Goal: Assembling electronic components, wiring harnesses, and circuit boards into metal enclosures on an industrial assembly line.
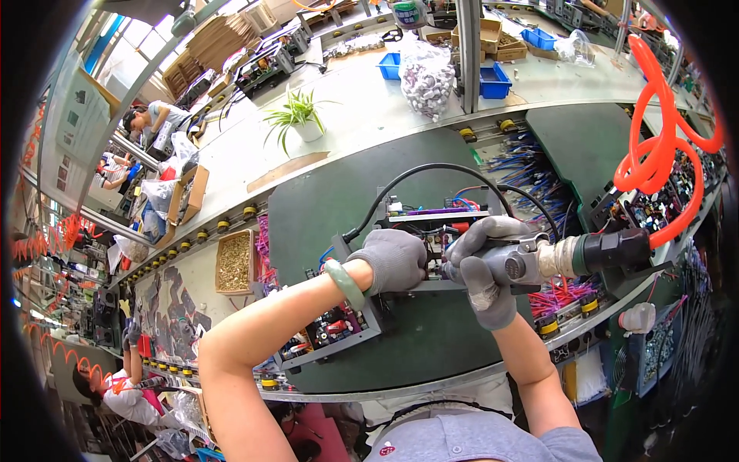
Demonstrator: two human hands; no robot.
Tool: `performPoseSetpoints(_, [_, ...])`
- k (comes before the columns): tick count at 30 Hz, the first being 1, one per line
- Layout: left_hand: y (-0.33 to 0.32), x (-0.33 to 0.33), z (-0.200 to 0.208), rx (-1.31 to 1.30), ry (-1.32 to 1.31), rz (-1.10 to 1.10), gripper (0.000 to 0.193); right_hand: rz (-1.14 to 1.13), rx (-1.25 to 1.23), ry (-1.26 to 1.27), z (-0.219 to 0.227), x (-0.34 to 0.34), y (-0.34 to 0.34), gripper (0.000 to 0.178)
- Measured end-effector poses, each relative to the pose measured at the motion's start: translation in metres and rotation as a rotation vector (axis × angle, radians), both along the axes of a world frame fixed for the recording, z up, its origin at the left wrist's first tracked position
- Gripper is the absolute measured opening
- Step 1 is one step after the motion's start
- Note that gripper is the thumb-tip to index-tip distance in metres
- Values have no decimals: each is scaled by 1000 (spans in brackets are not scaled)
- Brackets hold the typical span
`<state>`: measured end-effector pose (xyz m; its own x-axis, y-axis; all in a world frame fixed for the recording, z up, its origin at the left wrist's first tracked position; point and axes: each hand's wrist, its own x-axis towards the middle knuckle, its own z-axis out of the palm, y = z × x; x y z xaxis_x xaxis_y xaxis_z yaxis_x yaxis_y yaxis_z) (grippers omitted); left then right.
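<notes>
- The grey-gloved right fingers (486, 233) are wrapped around a silver power driver (514, 266), which is held roughly level, its nose pointed toward the left hand.
- The grey-gloved left fingers (409, 250) are curled downward at an open electronic unit (440, 245); their tips are hidden, so it cannot be told how far they are closed or whether a part is gripped.
- The electronic unit is set between and beneath both hands, and its metal frame and crowded components are left exposed.
- A green bracelet (344, 283) is worn on the left wrist.
- The rear of the driver is wrapped in pale tape (556, 258) and ended by a black fitting (616, 250), to which a coiled orange hose (660, 115) is joined.
- A thick black cable (435, 167) is arched over the unit.
- The unit is carried on a dark green board (431, 339), near which pink wires (566, 299) and a bundle of bluish wires (531, 177) are laid to the right.
- A box of small brass-coloured parts (235, 262) is placed left of the board.
- Beyond, on a white table (358, 112), a potted plant (309, 127) and a clear bag of pale parts (427, 81) are seen.
- Farther left, a seated person (158, 119) is seen.
</notes>
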<state>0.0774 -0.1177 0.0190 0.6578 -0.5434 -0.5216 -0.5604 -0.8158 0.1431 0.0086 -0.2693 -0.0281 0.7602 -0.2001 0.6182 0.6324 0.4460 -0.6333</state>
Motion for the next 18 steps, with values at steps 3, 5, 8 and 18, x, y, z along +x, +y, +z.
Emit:
performPoseSetpoints(3, [-2,1,-4,-6,3,1,21,491,735,604,-15,-14,-3,48])
performPoseSetpoints(5, [-6,1,-1,6,4,10,21,234,341,350,-5,-4,2,40])
performPoseSetpoints(8, [-8,0,5,69,33,15,24,-25,14,135,0,-1,8,26])
performPoseSetpoints(18, [31,16,-68,-610,-178,-96,35,-90,-458,125,26,28,29,40])
